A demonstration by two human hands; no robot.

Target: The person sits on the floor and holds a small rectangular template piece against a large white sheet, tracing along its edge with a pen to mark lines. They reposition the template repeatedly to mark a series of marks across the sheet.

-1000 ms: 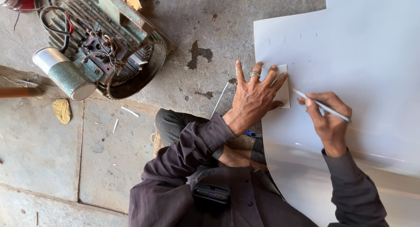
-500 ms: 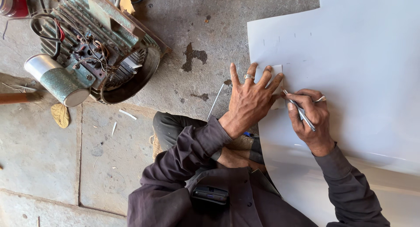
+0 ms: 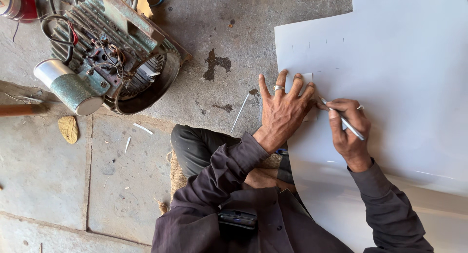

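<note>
Underfoot, the concrete floor (image 3: 53, 175) is rough, stained and jointed into slabs, with bare room toward seven o'clock. Over it from one to five o'clock spreads a large white sheet (image 3: 404, 82), smooth and matte, its left edge stepped and its lower part curving up glossy near the lap. At ten o'clock lies an electric motor (image 3: 114, 53), ribbed grey metal with loose wires and a round open end, and a dull metal cylinder (image 3: 68, 87) rests against its lower left. A dry leaf (image 3: 68, 129) sits at nine o'clock.

Near centre, the left hand (image 3: 282, 111) lies flat with fingers (image 3: 263, 87) spread wide, pressing a small white rectangular template (image 3: 307, 78) onto the sheet just inside its left edge; only the template's top corner shows past the fingertips. Just beside it, at three o'clock, the right hand (image 3: 347, 128) is curled closed around a slim silvery pen (image 3: 348, 125), tip touching the sheet by the left hand's outermost finger.
</note>
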